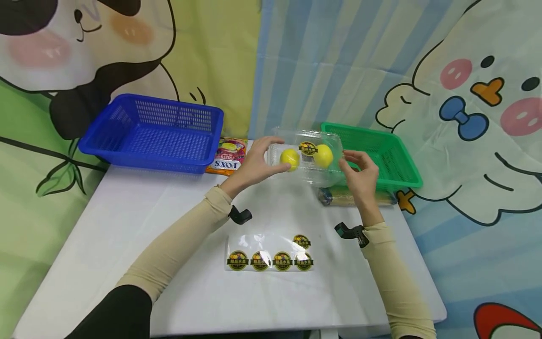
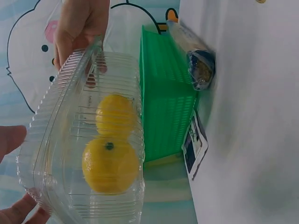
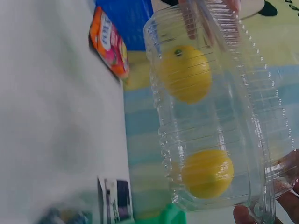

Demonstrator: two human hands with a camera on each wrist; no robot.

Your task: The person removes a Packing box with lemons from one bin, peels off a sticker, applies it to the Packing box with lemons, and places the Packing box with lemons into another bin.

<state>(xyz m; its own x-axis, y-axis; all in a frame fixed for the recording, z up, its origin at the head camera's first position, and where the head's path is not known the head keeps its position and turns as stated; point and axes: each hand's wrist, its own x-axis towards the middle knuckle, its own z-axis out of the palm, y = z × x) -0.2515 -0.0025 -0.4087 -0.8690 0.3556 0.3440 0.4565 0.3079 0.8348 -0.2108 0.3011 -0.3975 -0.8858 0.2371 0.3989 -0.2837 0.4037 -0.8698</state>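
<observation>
A clear plastic clamshell box (image 1: 325,177) with two yellow lemons (image 1: 290,159) inside is held up over the far part of the table. On its lid sits a round black and gold sticker (image 1: 307,149). My left hand (image 1: 258,161) grips the box's left end, thumb at the near side and fingers at the far side. The right hand (image 1: 361,174) pinches the rim at the right end. In the left wrist view the lemons (image 2: 111,164) rest on the box's floor, and the right wrist view shows the ribbed wall (image 3: 205,126) from the other side.
A sheet of similar stickers (image 1: 271,254) lies on the white table (image 1: 190,301). At the back left is a blue basket (image 1: 148,165), beside a FOX'S candy bag (image 1: 228,155). A green basket (image 1: 406,174) stands at the back right, with a wrapped roll-shaped package (image 1: 338,197) before it.
</observation>
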